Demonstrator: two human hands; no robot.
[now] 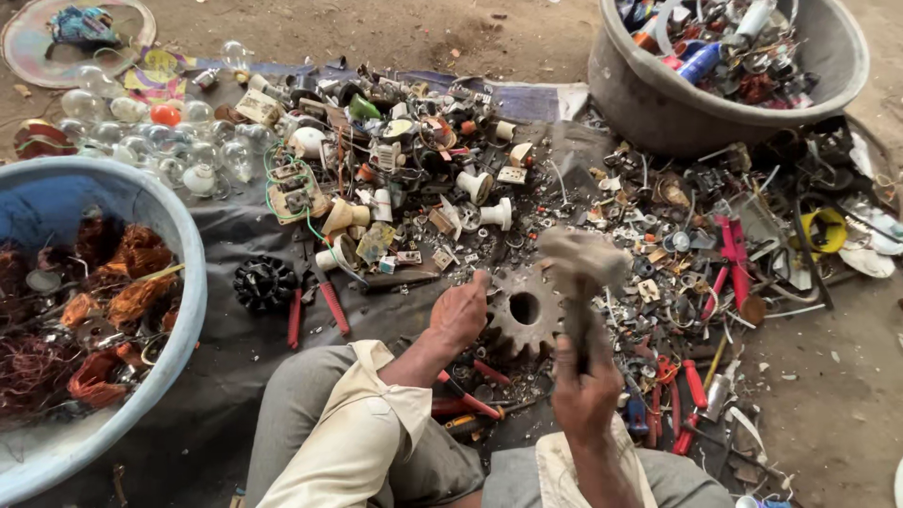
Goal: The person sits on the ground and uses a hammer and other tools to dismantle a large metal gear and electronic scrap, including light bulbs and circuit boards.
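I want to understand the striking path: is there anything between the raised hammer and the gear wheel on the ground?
Nothing visible lies between them. The right hand holds the hammer up, blurred, just right of the gear wheel. The left hand rests at the gear's left edge, close to that path.

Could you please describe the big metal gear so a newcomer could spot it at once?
Start at the dark cloth strewn with scrap. Directly before the person's knees, beside the left hand, lies the gear. It is the only large rusty toothed disc with a round centre hole.
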